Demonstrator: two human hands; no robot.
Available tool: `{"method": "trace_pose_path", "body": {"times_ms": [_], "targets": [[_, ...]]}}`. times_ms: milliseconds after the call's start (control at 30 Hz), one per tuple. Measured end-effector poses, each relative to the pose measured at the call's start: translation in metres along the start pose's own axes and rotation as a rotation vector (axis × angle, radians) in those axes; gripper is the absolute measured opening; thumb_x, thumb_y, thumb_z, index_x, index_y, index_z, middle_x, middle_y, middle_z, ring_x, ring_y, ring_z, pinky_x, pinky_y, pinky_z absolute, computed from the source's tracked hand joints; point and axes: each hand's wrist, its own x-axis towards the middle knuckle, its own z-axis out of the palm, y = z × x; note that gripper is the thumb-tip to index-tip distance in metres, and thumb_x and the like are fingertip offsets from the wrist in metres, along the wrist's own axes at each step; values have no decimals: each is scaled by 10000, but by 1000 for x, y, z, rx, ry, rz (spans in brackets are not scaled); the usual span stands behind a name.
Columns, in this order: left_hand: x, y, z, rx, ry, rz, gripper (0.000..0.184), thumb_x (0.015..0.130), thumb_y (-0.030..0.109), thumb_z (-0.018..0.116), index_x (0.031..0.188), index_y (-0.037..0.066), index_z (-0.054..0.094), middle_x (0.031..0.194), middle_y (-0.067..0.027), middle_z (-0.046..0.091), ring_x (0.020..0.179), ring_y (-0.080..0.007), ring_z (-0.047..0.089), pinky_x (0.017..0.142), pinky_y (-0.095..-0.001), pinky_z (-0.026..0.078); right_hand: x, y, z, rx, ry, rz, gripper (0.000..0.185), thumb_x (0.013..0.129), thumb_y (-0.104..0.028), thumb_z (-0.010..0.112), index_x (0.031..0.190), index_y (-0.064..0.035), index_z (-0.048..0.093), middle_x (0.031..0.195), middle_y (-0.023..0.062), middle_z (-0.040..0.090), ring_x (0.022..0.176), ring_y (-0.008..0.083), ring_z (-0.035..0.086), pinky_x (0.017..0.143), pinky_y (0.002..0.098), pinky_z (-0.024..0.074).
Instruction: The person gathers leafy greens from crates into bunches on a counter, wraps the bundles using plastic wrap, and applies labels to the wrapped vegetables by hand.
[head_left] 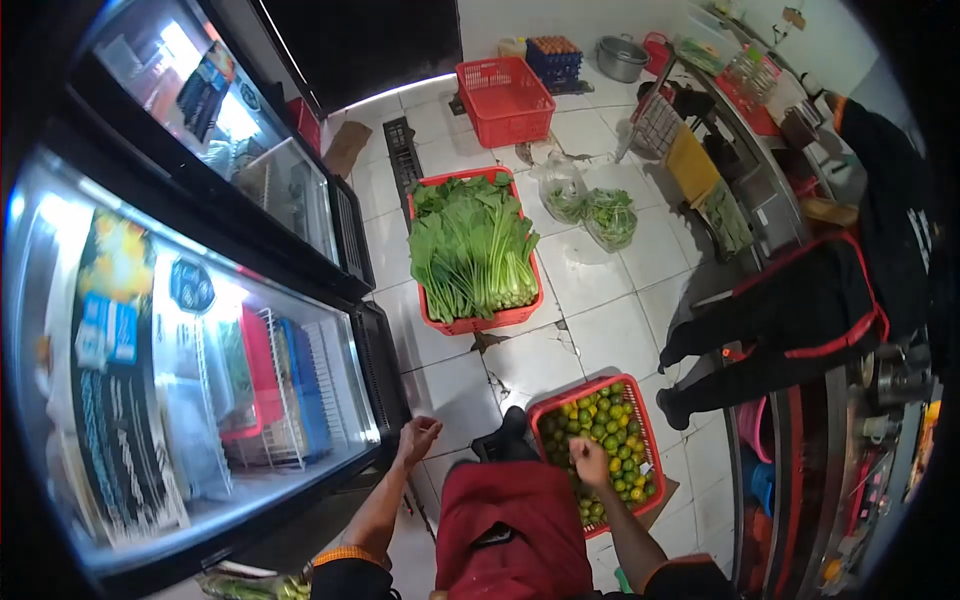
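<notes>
My left hand (420, 439) hangs in the air beside the lower glass-door fridge (230, 380), its fingers loosely curled and no object visible in them. Over the left part of a red crate (648, 440) hangs my right hand (590, 461), also with curled fingers; no object shows in it. Green and yellowish citrus fruit (622, 440) fills this crate on the floor at my feet. Farther ahead, a second red crate (482, 325) is heaped with leafy greens (470, 240), stems toward me.
An unfilled red crate (507, 100) stands at the back near egg trays (554, 62) and a metal pot (622, 58). Two plastic bags of greens (608, 218) lie on the tiles. On the right, a person in black (830, 290) stands at the counter.
</notes>
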Motion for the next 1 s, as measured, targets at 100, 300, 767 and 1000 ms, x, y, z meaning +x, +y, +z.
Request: {"method": "trace_pose_path", "body": {"times_ms": [100,300,767,1000], "targets": [[52,56,-6,43,29,-7,341,821,310,676,908,-19,659,752,-115,681,720,-187,665,657,-310,512,104,-28,27,5,71,12,65,899,-51,539,892,-7,586,655,6,526,596,70,520,555,242,453],[216,67,35,-86,46,168,304,809,275,686,869,-19,639,789,-159,673,763,-255,671,683,-348,513,291,-70,74,-114,92,-78,71,896,-50,543,916,-6,595,671,33,585,595,77,559,538,242,473],[400,86,113,35,-94,-92,430,693,182,724,1009,-35,528,962,-234,604,852,-364,615,729,-421,477,491,-30,207,-294,93,275,284,806,-141,585,1021,43,566,938,220,585,859,345,591,775,392,462],[380,146,81,-858,-210,-295,297,854,85,536,1122,38,416,737,-43,509,550,-114,503,491,-263,414,475,-66,163,361,28,282,172,935,-118,481,1049,10,491,865,63,547,780,113,528,671,257,422]]}}
